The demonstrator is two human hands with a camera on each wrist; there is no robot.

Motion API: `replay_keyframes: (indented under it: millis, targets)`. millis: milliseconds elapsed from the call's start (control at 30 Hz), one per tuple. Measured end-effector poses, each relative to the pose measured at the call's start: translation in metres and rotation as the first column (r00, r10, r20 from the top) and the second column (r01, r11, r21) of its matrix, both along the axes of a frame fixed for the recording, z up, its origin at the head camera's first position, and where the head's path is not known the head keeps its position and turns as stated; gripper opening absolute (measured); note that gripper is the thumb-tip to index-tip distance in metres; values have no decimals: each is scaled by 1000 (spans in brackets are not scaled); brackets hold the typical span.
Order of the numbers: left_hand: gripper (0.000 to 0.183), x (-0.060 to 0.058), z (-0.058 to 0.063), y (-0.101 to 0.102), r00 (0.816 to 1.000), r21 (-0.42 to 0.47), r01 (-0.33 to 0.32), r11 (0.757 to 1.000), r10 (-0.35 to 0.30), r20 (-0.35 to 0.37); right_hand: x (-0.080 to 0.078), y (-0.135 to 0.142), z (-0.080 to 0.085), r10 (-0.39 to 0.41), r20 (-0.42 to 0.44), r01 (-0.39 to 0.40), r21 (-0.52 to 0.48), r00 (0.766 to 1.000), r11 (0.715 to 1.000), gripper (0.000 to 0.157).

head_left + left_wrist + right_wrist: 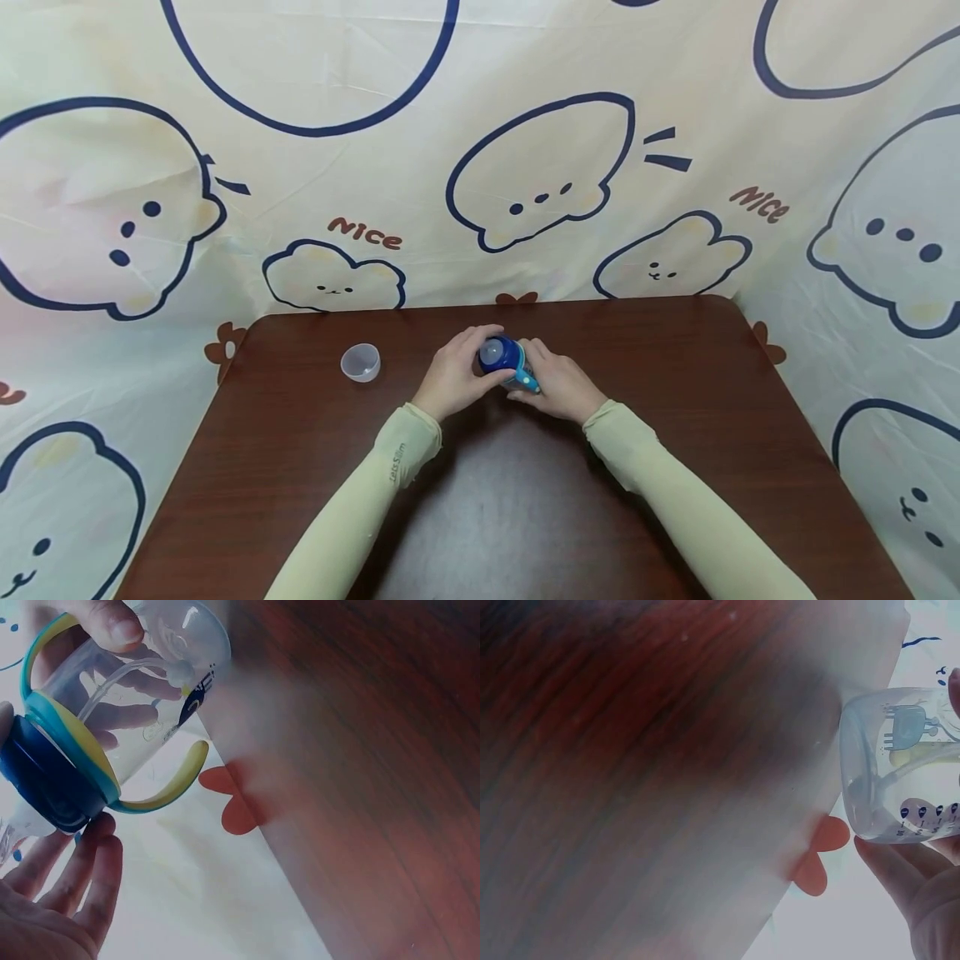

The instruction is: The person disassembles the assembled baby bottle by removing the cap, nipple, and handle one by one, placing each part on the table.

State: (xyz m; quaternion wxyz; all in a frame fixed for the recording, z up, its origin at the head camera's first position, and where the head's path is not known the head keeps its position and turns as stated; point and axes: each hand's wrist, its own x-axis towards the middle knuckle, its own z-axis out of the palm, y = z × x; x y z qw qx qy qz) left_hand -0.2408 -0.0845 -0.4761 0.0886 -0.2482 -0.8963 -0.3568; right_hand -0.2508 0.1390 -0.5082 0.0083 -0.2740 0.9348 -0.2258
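Note:
Both hands hold a clear baby bottle (512, 367) near the back of the table, its teat end tilted toward the left. My left hand (459, 375) has fingers and thumb on either side of the dark blue screw collar (52, 772). Around the clear body my right hand (558, 382) keeps its grip. In the left wrist view, two teal and yellow handles stick out from the ring below the collar, and a straw with a weighted end runs inside. Printed animals and scale marks show on the bottle body (900, 780) in the right wrist view.
A translucent, cup-shaped cap (361, 363) stands on the brown wooden table (510, 517), left of my left hand. Behind the table's back edge hangs a pale cloth (420, 183) printed with cartoon faces; it also covers both sides.

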Motion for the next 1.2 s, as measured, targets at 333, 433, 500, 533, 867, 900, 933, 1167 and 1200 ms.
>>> replay_keyframes:
  millis: [333,433,500,533,867,900,933,1167,1200]
  targets:
    - [88,-2,1,-4,994,11,1,1000,-2,108,-1,1,-1,1,0,-1,-9,1000,1000,82]
    - [88,-3,1,-5,991,21,20,1000,-23,134,-2,2,-2,4,-9,-4,-5,1000,1000,83]
    - [87,-4,0,-6,988,25,28,999,-31,152,-3,2,-2,6,-11,-6,-2,1000,1000,84]
    - [86,-4,0,-6,987,28,28,999,-32,159,-3,2,-2,7,-11,-7,-2,1000,1000,84]
    - [84,-3,-2,-3,986,16,-28,999,25,167,-2,1,-1,6,-8,-6,-1,1000,1000,83]
    - [84,-3,-3,-2,985,16,-36,999,33,168,-2,2,-2,5,-10,-5,-1,1000,1000,83]
    - [84,-3,-3,-2,985,13,-45,999,42,168,-2,2,-2,7,-15,-7,-2,1000,1000,82]
    - [89,-4,-3,-1,986,16,-63,998,60,158,-3,3,-5,12,-32,-12,-19,999,1000,81]
    - [91,-4,-3,-2,986,26,-53,998,49,160,-3,3,-6,10,-31,-11,-20,999,1000,81]
